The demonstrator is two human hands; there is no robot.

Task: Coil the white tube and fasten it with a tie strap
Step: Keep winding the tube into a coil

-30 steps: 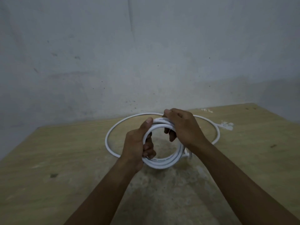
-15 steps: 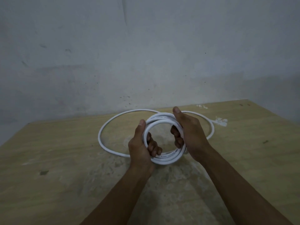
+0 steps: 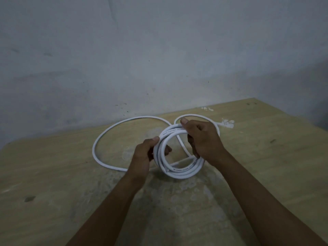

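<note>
The white tube (image 3: 179, 172) is partly wound into a small coil of several turns, held upright just above the wooden table (image 3: 53, 174). My left hand (image 3: 144, 153) grips the coil's left side, thumb on top and fingers through the ring. Around the coil's upper right side my right hand (image 3: 202, 139) is curled, thumb on the top turns. The rest of the tube lies loose on the table in a wide loop (image 3: 99, 139) to the left and a smaller loop behind my right hand. No tie strap can be made out.
A grey wall (image 3: 159, 59) rises directly behind the table's far edge. White paint-like smears (image 3: 228, 123) mark the wood at the back right. The table top is worn and stained near me, and its right edge runs off at the far right.
The loose tube has twisted from one wide ring into two loops crossing behind the coil. Both hands have shifted their hold slightly round the coil, which has gained tube.
</note>
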